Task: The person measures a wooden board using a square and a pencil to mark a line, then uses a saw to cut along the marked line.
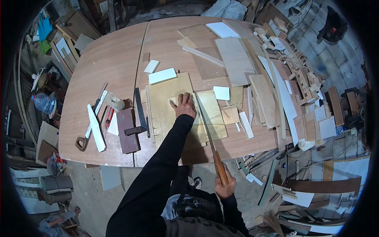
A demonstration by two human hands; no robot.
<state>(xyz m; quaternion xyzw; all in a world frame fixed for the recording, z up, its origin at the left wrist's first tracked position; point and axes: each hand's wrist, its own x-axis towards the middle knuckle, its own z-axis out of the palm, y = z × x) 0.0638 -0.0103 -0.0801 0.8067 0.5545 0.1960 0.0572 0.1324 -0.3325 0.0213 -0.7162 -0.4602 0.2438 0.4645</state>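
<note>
My left hand lies flat with fingers spread on a pale plywood board, pressing near its right edge. My right hand is wrapped round the wooden handle of a handsaw at the front of the table. The saw's long thin blade runs away from me over the board, just right of my left hand. Beside the blade lies another pale plywood piece; whether the two are joined cannot be made out. White offcuts rest at the board's far end.
On the table's left side are a try square, a dark red-brown block, a red utility knife, a jar and a second saw's handle. Loose boards and wood strips crowd the right. Scrap wood covers the floor at right.
</note>
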